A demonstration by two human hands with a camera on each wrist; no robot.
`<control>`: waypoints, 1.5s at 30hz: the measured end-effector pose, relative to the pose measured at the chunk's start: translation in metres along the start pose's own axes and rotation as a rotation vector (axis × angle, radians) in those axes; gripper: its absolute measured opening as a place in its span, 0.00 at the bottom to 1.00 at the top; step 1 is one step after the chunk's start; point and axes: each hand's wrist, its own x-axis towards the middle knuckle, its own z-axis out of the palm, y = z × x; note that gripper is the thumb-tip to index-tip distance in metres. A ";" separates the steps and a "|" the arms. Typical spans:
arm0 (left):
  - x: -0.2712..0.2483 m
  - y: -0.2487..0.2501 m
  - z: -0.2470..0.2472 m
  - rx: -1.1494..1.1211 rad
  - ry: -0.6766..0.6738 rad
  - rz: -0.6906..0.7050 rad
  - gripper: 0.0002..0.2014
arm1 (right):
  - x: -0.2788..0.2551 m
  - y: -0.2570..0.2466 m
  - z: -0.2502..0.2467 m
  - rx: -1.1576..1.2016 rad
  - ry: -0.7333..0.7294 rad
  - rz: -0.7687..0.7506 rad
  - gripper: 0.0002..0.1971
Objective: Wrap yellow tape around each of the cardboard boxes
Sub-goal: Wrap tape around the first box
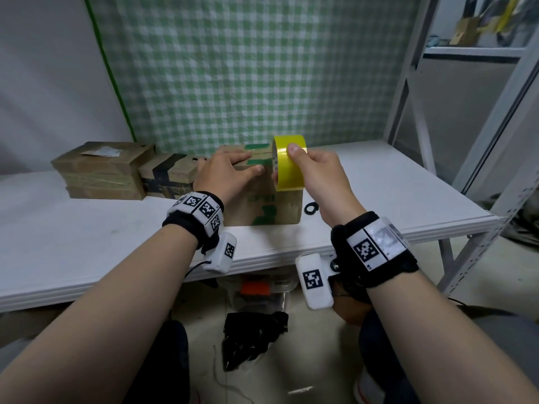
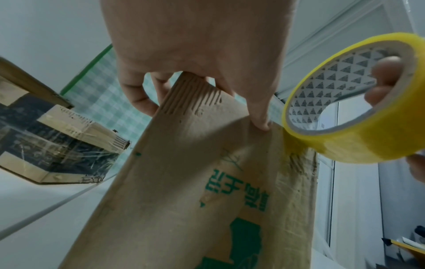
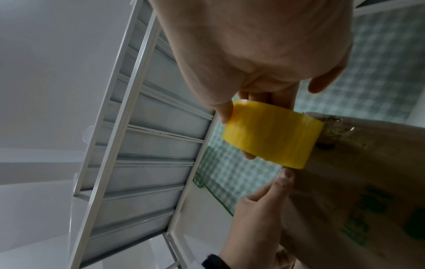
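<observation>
A person's right hand [image 1: 318,176] grips a roll of yellow tape [image 1: 289,161], thumb on its outer face and fingers through the core, at the top right corner of a green-printed cardboard box [image 1: 274,205] on a white table [image 1: 87,237]. The left hand [image 1: 224,173] lies flat on the box top, thumb pressed to its front. Two more cardboard boxes [image 1: 102,170] stand to the left.

Tape roll [image 1: 289,163] at box [image 1: 271,199] top-rt; 2 boxes [image 1: 128,170] left.
</observation>
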 end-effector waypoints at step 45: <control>-0.026 -0.008 -0.012 0.083 -0.421 0.121 0.40 | 0.085 0.046 0.016 -0.083 -0.113 0.278 0.24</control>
